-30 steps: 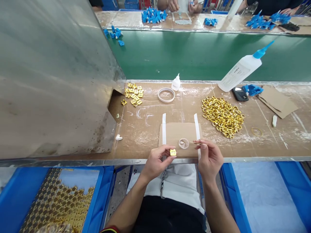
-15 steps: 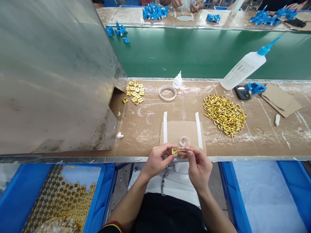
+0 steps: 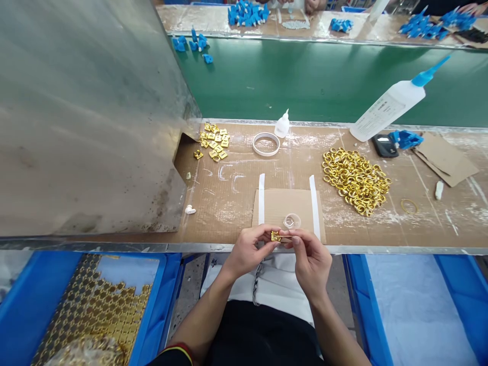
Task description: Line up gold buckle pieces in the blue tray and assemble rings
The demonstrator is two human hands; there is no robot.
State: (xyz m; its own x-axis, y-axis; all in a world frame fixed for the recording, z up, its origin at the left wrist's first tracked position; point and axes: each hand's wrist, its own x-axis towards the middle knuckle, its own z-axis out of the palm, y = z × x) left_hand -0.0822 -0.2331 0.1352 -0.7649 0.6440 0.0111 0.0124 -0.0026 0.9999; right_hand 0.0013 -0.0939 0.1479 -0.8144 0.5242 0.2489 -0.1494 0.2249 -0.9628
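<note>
Near the table's front edge, my left hand (image 3: 249, 250) pinches a small gold square-faced piece (image 3: 275, 236), likely one of the gold ornaments, between thumb and fingers. My right hand (image 3: 313, 262) is closed on a thin stick (image 3: 285, 236), whose tip reaches the gold piece. Just beyond the fingers, a small clear round dish (image 3: 292, 221) rests on a cardboard pad (image 3: 284, 201) held down by two white tape strips. To the right lies a heap of gold rings (image 3: 356, 180). Several gold square pieces (image 3: 215, 140) lie at the back left.
A metal housing (image 3: 91, 122) stands at the left. Behind are a tape roll (image 3: 266, 144), a small dropper bottle (image 3: 282, 125) and a large tilted bottle (image 3: 389, 109). Blue bins (image 3: 170, 274) flank my lap, the left one holding gold pieces. Co-workers' hands (image 3: 312, 5) show across the green belt (image 3: 305, 81).
The view has shifted slightly, so the table things sit a little further right. The stick's tip now overlaps the gold piece; both hands keep nearly the same place and grip.
</note>
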